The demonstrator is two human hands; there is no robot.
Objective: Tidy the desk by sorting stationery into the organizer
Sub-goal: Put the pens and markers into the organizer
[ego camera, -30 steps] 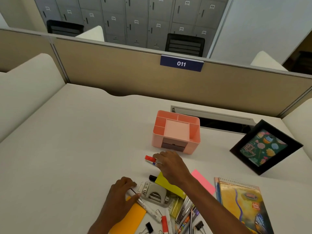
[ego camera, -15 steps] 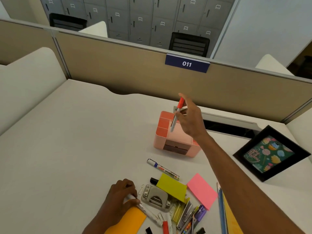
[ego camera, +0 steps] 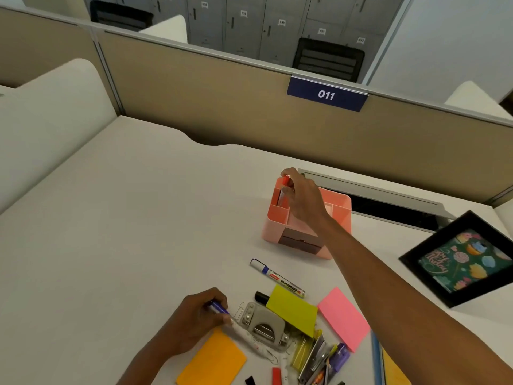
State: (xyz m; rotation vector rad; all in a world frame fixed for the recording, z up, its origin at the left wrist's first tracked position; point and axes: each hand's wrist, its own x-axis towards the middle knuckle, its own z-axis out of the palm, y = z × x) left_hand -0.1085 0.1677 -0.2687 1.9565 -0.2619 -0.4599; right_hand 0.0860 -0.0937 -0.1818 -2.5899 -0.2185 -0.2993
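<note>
1. Your right arm stretches out from the near right corner of the surface. The forearm is bare and the wrist bends down over the pink organizer (ego camera: 342,208), which stands toward the far edge, right of the middle.
2. Your right hand (ego camera: 303,200) is above the organizer's left side, knuckles up. Its grip pinches the red-capped marker (ego camera: 284,182) just below the cap, between thumb and fingers.
3. That marker stands almost upright. Its lower end is down inside the far left compartment and its cap is above the rim.
4. Your left hand (ego camera: 194,325) rests near the near edge, palm down and fingers curled. Its grip is closed round a blue-capped marker (ego camera: 219,309), whose white barrel runs back toward the near edge.
5. A grey hole punch (ego camera: 265,325) lies just right of that hand, with a paper clip (ego camera: 241,309) between them.
6. A whiteboard marker (ego camera: 277,277) lies loose between the organizer and the pile, apart from both hands.
7. A yellow-green sticky pad (ego camera: 294,311) overlaps the punch. A pink pad (ego camera: 344,319) lies to its right, and an orange pad (ego camera: 213,359) sits at the near edge, touching your left wrist.
8. A black picture frame (ego camera: 410,257) leans near the right edge.
</note>
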